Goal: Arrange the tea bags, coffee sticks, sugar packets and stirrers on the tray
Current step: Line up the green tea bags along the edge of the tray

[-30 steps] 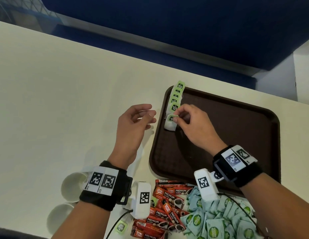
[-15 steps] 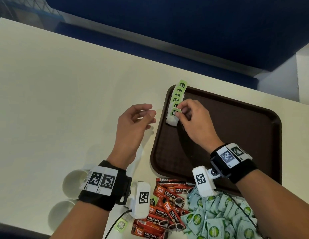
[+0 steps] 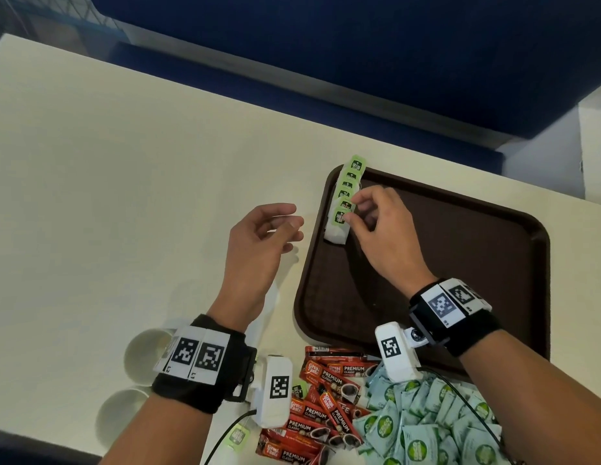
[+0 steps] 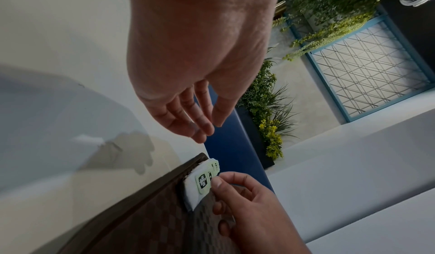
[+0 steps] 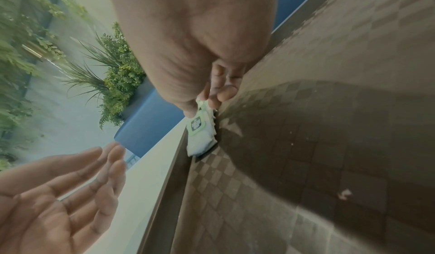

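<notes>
A row of tea bags [image 3: 350,182] with green tags lies along the left rim of the brown tray [image 3: 460,263], at its far corner. The nearest tea bag [image 3: 337,226] closes the row, flat on the tray. My right hand [image 3: 353,213] pinches its green tag between thumb and forefinger, as the left wrist view shows for the tag [image 4: 202,182] and the right wrist view for the tea bag [image 5: 200,133]. My left hand [image 3: 292,226] hovers over the table just left of the tray, fingers loosely curled, holding nothing.
Red coffee sticks [image 3: 326,397] and pale green packets [image 3: 426,427] are heaped at the table's near edge below the tray. Two white paper cups [image 3: 144,350] stand near my left wrist. A loose tea bag tag [image 3: 238,437] lies by the cable.
My right hand has carried the tea bag farther along the tray's left rim and up against the row. The left hand has hardly moved.
</notes>
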Demonstrator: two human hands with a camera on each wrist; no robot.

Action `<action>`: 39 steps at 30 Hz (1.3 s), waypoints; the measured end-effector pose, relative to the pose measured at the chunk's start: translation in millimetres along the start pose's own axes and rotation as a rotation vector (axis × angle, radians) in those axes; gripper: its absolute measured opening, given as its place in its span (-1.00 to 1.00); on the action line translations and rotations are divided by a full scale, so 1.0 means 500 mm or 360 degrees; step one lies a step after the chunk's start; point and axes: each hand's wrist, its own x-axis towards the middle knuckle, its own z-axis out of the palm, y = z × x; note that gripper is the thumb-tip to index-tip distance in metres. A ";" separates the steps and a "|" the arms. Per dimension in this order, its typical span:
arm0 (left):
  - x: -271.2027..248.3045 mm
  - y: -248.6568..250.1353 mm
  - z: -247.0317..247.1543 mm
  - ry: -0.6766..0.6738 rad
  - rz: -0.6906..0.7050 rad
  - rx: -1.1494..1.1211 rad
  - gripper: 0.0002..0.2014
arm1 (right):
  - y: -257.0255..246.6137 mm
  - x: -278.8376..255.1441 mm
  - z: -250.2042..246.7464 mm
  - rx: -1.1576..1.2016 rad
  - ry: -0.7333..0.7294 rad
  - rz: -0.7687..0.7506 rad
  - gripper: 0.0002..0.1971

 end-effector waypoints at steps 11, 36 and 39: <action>-0.127 -0.010 -0.043 -0.0056 0.0088 0.0395 -0.86 | -0.096 -0.115 -0.028 0.0107 -0.0308 -0.0069 -0.91; -0.427 -0.233 -0.158 -0.0036 -0.0163 0.2266 -0.47 | -0.200 -0.342 0.123 -0.0686 -0.1093 -0.0187 -0.68; -0.421 -0.235 -0.163 -0.0077 -0.0202 0.2160 -0.51 | -0.199 -0.340 0.145 -0.0694 -0.1061 -0.0181 -0.60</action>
